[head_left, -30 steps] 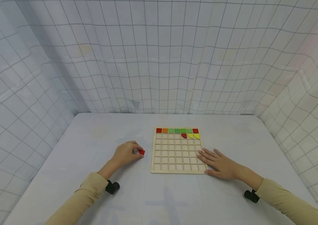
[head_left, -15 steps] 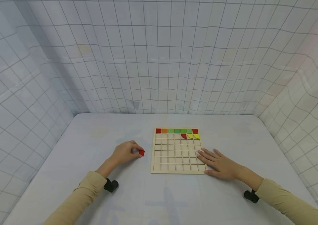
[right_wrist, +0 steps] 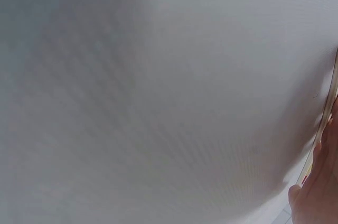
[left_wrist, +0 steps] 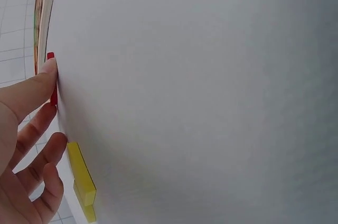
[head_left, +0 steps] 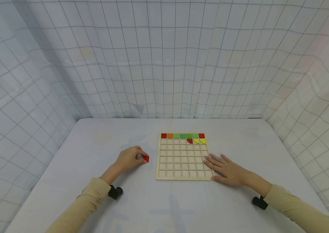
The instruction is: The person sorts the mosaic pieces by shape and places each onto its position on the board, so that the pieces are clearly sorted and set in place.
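Between thumb and fingertip my left hand (head_left: 130,158) pinches a small red tile (head_left: 146,159), low over the table just left of the wooden grid board (head_left: 157,161). In the left wrist view the red tile (left_wrist: 54,96) shows edge-on, partly covered by the thumb. Two yellow pieces (left_wrist: 82,174) lie by the curled lower fingers there; the hand hides them in the head view. My right hand (head_left: 228,170) lies with straight, spread fingers across the board's lower right edge. Red, orange and green tiles (head_left: 183,136) fill the board's far row.
Below that row, at the right, sit a dark red quarter-round piece (head_left: 189,141) and two yellow ones (head_left: 202,141). The white table (head_left: 164,207) reaches back to a grid-patterned curtain (head_left: 170,64), which also hangs at both sides.
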`<state>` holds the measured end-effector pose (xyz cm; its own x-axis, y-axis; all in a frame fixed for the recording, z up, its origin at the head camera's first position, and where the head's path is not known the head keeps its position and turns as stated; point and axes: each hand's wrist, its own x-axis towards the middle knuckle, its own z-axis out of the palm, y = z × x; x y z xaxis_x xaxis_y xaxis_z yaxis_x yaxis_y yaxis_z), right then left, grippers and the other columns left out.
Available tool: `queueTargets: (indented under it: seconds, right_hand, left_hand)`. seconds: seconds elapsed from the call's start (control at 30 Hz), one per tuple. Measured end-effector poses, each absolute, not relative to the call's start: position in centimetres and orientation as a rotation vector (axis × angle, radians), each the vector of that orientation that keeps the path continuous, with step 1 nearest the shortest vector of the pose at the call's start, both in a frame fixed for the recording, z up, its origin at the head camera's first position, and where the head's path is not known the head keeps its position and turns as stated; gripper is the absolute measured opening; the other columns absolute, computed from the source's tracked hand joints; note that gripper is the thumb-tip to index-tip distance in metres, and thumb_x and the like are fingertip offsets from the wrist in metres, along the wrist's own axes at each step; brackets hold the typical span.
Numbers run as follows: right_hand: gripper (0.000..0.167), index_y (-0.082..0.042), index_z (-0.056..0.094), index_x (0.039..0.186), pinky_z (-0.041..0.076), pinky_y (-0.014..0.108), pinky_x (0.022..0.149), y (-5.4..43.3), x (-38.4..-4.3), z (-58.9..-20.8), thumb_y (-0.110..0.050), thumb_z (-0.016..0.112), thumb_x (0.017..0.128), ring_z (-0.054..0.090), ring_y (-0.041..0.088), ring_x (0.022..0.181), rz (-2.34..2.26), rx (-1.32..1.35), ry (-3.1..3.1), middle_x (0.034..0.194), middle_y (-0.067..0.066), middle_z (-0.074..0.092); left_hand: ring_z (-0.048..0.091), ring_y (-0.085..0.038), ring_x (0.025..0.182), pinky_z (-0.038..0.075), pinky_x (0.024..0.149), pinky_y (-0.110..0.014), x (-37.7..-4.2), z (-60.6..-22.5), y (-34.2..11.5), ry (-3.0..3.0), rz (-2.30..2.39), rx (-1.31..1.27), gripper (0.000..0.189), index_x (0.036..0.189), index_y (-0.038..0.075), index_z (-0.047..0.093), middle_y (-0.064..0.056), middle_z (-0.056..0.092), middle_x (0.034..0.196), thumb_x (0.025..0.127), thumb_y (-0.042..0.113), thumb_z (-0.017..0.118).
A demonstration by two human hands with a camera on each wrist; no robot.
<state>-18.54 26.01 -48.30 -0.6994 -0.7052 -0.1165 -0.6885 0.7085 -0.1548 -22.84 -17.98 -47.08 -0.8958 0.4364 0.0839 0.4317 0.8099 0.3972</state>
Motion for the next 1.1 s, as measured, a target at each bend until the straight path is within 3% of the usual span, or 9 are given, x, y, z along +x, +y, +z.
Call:
queueTargets:
  seconds: [0.5,1.1]
  right_hand:
    - [0.07,-0.021,0.016,0.155,0.011,0.061,0.115,26.1,-18.7,-48.4,-0.054,0.039,0.098,0.011,0.028,0.15,-0.169,-1.113,2.732,0.162,0.001,0.014]
    - [0.069,-0.021,0.016,0.155,0.014,0.062,0.114,26.1,-18.6,-48.2,-0.053,0.039,0.099,0.014,0.029,0.149,-0.175,-1.147,2.738,0.162,0.001,0.016]
  left_hand:
    - [0.047,-0.002,0.061,0.038,0.053,-0.019,-23.0,-46.9,-17.9,3.038,0.649,0.73,0.02,0.091,0.017,0.077,0.007,0.067,0.081,0.077,0.031,0.079]
    - [0.051,-0.006,0.067,0.042,0.058,-0.019,-25.1,-45.7,-15.4,3.043,0.575,0.779,0.025,0.097,0.017,0.077,0.007,0.072,0.086,0.078,0.033,0.078]
